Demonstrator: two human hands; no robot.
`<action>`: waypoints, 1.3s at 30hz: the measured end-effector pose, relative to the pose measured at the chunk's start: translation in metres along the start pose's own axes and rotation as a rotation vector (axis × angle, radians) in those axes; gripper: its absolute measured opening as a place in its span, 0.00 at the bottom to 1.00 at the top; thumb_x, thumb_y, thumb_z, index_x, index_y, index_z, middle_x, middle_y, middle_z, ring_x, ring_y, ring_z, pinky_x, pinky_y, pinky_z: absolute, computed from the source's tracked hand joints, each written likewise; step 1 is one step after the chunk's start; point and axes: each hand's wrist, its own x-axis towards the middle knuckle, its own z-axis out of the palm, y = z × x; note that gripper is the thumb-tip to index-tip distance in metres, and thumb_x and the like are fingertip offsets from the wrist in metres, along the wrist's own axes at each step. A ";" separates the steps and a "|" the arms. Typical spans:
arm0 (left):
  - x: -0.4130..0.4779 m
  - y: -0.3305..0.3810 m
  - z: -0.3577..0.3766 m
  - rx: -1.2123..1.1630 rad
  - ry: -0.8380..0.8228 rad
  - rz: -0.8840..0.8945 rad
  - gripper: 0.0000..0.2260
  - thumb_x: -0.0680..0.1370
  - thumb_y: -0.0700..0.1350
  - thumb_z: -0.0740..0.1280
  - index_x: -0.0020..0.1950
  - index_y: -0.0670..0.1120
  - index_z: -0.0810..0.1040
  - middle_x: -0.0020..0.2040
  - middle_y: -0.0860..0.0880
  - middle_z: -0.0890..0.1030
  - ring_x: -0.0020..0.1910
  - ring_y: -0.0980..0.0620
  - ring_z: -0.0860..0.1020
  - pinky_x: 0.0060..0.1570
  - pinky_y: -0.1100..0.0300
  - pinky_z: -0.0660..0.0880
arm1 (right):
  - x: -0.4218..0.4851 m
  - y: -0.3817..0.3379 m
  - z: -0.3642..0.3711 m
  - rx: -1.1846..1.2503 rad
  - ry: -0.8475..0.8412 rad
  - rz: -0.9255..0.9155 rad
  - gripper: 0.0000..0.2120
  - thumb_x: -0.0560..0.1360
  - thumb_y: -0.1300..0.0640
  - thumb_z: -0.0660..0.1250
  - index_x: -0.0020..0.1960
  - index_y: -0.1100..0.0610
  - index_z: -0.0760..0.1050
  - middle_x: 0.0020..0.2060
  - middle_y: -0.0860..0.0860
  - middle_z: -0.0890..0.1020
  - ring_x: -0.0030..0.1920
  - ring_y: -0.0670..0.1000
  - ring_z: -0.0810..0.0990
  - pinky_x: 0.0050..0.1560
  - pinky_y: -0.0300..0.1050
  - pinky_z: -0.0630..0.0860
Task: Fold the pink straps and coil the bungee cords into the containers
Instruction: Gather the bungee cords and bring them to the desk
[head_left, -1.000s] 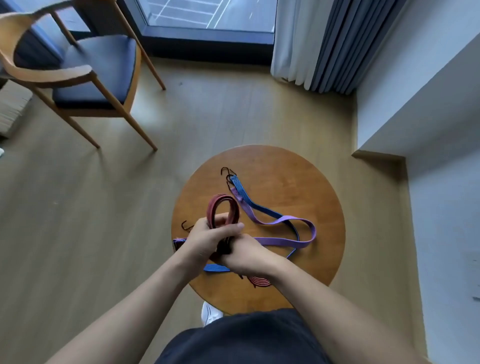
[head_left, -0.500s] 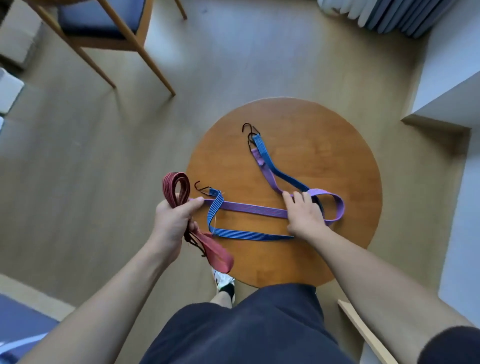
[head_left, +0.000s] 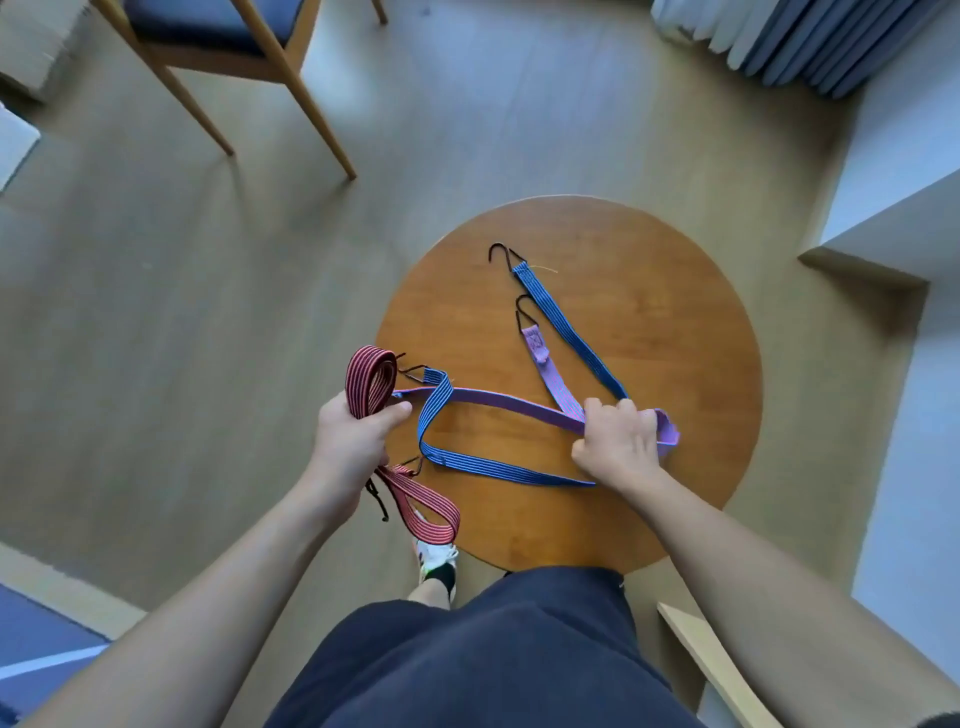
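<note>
Pink strap (head_left: 498, 409) crosses the round wooden worktop (head_left: 660, 332), clutched by right grip (head_left: 618, 444); left grip (head_left: 353, 441) holds ribbed red cord (head_left: 368, 387).

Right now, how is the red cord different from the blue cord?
The red cord is bunched into loops in the left hand; the blue cord lies spread out in bends on the table. The red cord is held up at the table's edge; the blue cord rests on the wood, partly under the right hand, which grips the purple strap. Both are flat, striped, with black hooks.
</note>
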 end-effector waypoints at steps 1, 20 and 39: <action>0.000 0.002 0.001 -0.002 -0.005 0.010 0.07 0.76 0.38 0.75 0.42 0.46 0.80 0.29 0.53 0.75 0.26 0.52 0.69 0.26 0.58 0.70 | -0.006 -0.001 -0.012 0.044 0.056 -0.001 0.08 0.70 0.54 0.61 0.49 0.52 0.71 0.45 0.51 0.82 0.54 0.57 0.75 0.54 0.53 0.66; -0.065 0.124 -0.012 -0.135 -0.399 0.450 0.07 0.67 0.48 0.80 0.43 0.50 0.88 0.36 0.49 0.83 0.25 0.55 0.69 0.27 0.59 0.70 | -0.153 -0.046 -0.232 0.826 0.474 -0.178 0.09 0.74 0.58 0.70 0.52 0.51 0.83 0.41 0.40 0.82 0.40 0.41 0.79 0.42 0.38 0.73; -0.175 0.177 -0.022 -0.136 -1.083 0.853 0.04 0.74 0.37 0.76 0.46 0.45 0.85 0.29 0.54 0.78 0.24 0.60 0.72 0.25 0.67 0.70 | -0.351 -0.075 -0.283 0.836 0.829 -0.233 0.16 0.72 0.59 0.76 0.59 0.52 0.80 0.40 0.44 0.83 0.41 0.42 0.82 0.43 0.33 0.76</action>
